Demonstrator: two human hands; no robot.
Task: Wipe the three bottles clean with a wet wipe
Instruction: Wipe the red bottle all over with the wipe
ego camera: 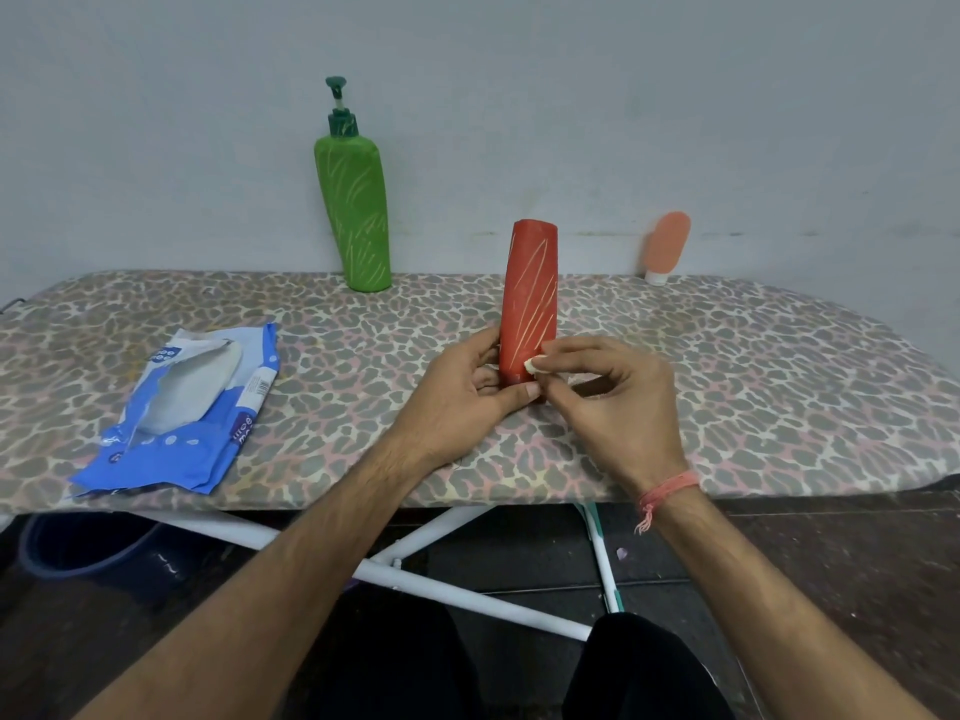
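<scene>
Red bottle [530, 304] stands upright on the bench [727, 366], its base grasped by the left hand [467, 402]; right hand [618, 402] pinches a small white wipe [531, 366] against its lower side. Wipes pack [182, 407], print unreadable, lies well left of the grip near the front edge. Green pump bottle [356, 210] and peach tube [667, 246] stand beyond, at the wall.

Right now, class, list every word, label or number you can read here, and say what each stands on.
Wipes pack: white letters on dark blue patches, at its top left and right edge; fragments only, too blurred and creased to read.
Same pack: barcode sticker, digits too small to read.
Red bottle, green bottle, tube: no text visible.
</scene>
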